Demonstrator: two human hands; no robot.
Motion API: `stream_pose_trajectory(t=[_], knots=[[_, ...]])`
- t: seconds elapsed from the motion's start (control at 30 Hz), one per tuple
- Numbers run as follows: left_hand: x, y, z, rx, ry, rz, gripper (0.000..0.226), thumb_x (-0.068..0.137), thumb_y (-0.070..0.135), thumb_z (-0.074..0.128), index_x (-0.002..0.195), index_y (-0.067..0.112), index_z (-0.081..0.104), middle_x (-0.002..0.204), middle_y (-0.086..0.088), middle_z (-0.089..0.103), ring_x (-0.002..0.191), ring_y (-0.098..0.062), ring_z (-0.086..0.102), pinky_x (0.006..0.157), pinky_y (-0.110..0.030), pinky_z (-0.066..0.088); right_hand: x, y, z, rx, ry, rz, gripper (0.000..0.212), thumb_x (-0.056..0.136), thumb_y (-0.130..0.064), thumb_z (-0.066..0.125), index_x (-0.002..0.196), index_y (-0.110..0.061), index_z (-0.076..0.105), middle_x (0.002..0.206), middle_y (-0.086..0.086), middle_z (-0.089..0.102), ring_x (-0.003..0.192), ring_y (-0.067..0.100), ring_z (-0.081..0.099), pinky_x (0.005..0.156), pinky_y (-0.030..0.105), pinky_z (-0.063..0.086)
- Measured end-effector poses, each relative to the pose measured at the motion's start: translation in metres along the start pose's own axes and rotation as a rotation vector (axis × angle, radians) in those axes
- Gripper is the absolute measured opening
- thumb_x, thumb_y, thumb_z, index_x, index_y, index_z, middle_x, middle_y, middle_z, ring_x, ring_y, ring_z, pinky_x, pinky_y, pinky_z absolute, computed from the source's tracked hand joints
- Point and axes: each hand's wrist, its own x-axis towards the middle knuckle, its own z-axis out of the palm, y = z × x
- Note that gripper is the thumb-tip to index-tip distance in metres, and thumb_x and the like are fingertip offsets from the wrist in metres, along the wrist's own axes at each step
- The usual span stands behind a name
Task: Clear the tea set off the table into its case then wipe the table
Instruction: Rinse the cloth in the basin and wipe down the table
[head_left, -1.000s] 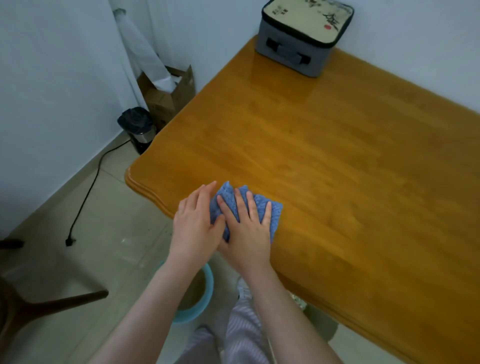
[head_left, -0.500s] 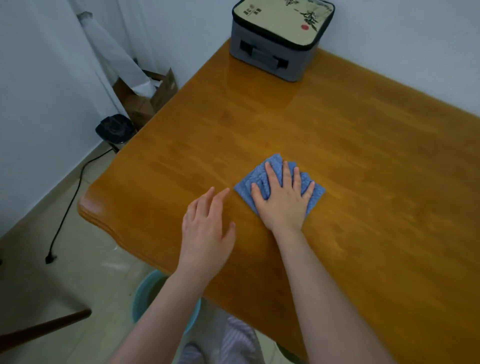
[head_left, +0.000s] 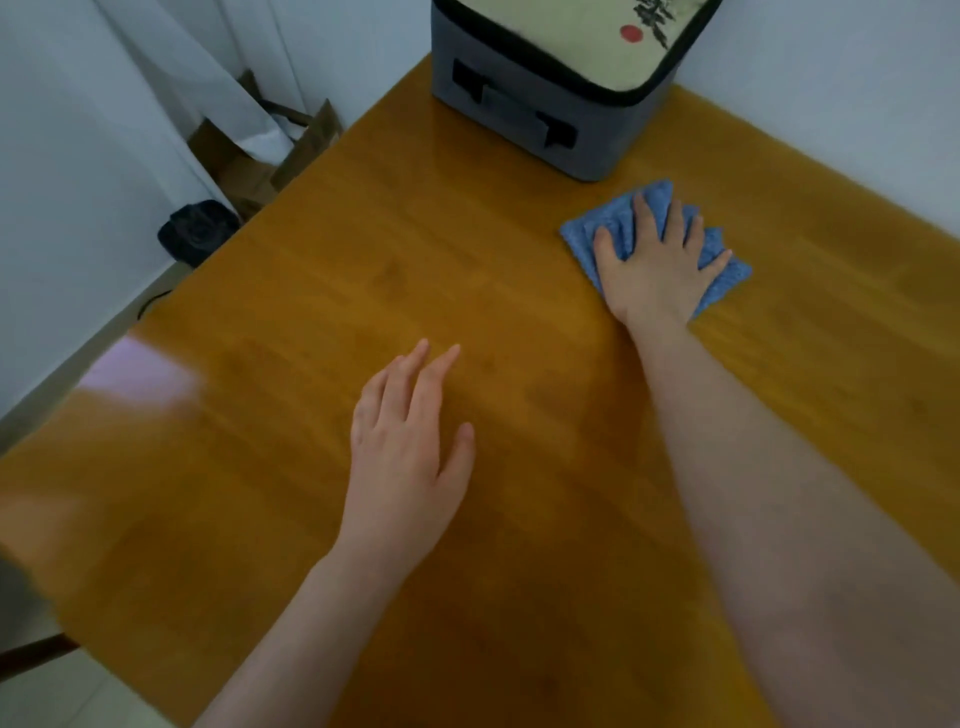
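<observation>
Since the earlier frames your right hand (head_left: 657, 265) has pushed the blue cloth (head_left: 727, 278) up the counter (head_left: 311, 291), away from the near edge, until it is just beside the case (head_left: 545, 119). Your left hand (head_left: 410, 457) has come off the cloth and sits well apart from it.

From the head camera: your right hand lies flat on the cloth, fingers spread and straight, pressing it down rather than gripping it. Your left hand is flat too, fingers straight and close together, low over the bare wood. Whether it touches or only hovers cannot be told. The case stands at the far corner against the wall with its lid on, and no tea ware shows on the counter, so the clearing step looks done and you are partway through the wipe. Off the left edge you can see a paper bag (head_left: 249, 171) and a black bin (head_left: 200, 231) on the floor.

Next, I would judge, you need a return stroke. Draw the cloth back or sideways over the stretch to your right, which looks unwiped. Keep your palm pressure even so the cloth does not bunch, and stop short of nudging the case.
</observation>
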Motion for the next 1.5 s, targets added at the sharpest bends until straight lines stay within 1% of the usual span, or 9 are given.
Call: stream_pose_trajectory(t=[0.1,0.23,0.47,0.6,0.87,1.2,1.3,1.37,1.5], knots=[[0.014,0.01,0.007,-0.016,0.063,0.019,0.058,0.093,0.028,0.053,0.147,0.029,0.031,0.155,0.002,0.029,0.143,-0.02,0.019,0.116,-0.045,0.021,0.039,0.006,-0.004,0.021,0.015,-0.02,0.067,0.092,-0.066,0.022,0.152,-0.037,0.019,0.162,0.003,0.01,0.149,0.026,0.003,0.114,0.063,-0.004],[0.027,0.012,0.017,0.046,0.054,0.028,0.058,0.094,0.026,0.055,0.147,0.027,0.033,0.156,-0.002,0.027,0.143,-0.025,0.021,0.116,-0.044,0.02,0.068,0.009,-0.007,0.029,0.016,-0.035,0.067,0.092,-0.066,0.021,0.152,-0.037,0.019,0.162,0.004,0.011,0.149,0.027,0.004,0.113,0.063,-0.005],[0.025,0.02,0.024,0.134,-0.006,0.076,0.058,0.095,0.029,0.053,0.148,0.03,0.031,0.159,-0.002,0.019,0.146,-0.024,0.014,0.117,-0.041,0.009,0.041,0.007,-0.004,0.021,0.014,-0.067,0.066,0.092,-0.064,0.019,0.152,-0.038,0.017,0.162,0.002,0.011,0.149,0.026,0.003,0.114,0.063,-0.006],[0.004,0.02,0.02,0.146,-0.012,0.103,0.057,0.095,0.029,0.052,0.148,0.029,0.031,0.159,-0.002,0.02,0.146,-0.025,0.016,0.118,-0.044,0.013,-0.007,0.003,-0.001,0.005,0.007,-0.102,0.066,0.093,-0.065,0.019,0.152,-0.038,0.017,0.162,0.002,0.012,0.149,0.026,0.003,0.114,0.063,-0.006],[-0.07,0.004,0.009,0.142,-0.039,0.097,0.058,0.095,0.031,0.052,0.148,0.03,0.029,0.159,0.0,0.019,0.146,-0.024,0.016,0.118,-0.044,0.013,-0.139,-0.003,0.005,-0.008,-0.016,-0.147,0.066,0.092,-0.067,0.019,0.152,-0.039,0.015,0.162,-0.001,0.009,0.149,0.025,-0.001,0.114,0.061,-0.006],[-0.178,-0.038,-0.018,0.141,-0.035,0.087,0.05,0.094,0.029,0.054,0.142,0.037,0.04,0.157,-0.002,0.026,0.143,-0.029,0.022,0.116,-0.048,0.015,-0.362,-0.013,0.012,0.02,-0.015,-0.192,0.066,0.089,-0.066,0.025,0.149,-0.039,0.027,0.16,0.001,0.022,0.148,0.027,0.012,0.115,0.062,0.001],[-0.195,-0.052,-0.022,0.17,-0.024,0.106,0.046,0.097,0.038,0.046,0.142,0.037,0.041,0.156,-0.005,0.028,0.145,-0.029,0.019,0.118,-0.049,0.011,-0.411,-0.01,0.011,0.029,-0.028,-0.196,0.069,0.087,-0.068,0.021,0.149,-0.04,0.029,0.159,0.001,0.023,0.148,0.027,0.013,0.115,0.062,0.003],[-0.202,-0.057,-0.022,0.198,-0.03,0.127,0.048,0.095,0.042,0.041,0.143,0.037,0.04,0.156,-0.006,0.029,0.146,-0.029,0.016,0.118,-0.05,0.006,-0.437,-0.003,0.011,0.044,-0.022,-0.197,0.067,0.087,-0.069,0.024,0.147,-0.04,0.033,0.158,0.002,0.025,0.148,0.027,0.016,0.114,0.062,0.006],[-0.209,-0.056,-0.018,0.22,-0.044,0.14,0.056,0.095,0.042,0.048,0.147,0.035,0.03,0.158,-0.007,0.024,0.148,-0.03,0.01,0.117,-0.054,0.002,-0.474,0.023,0.013,0.065,0.01,-0.201,0.064,0.088,-0.065,0.038,0.146,-0.038,0.038,0.157,0.001,0.029,0.147,0.027,0.021,0.113,0.064,0.012]])
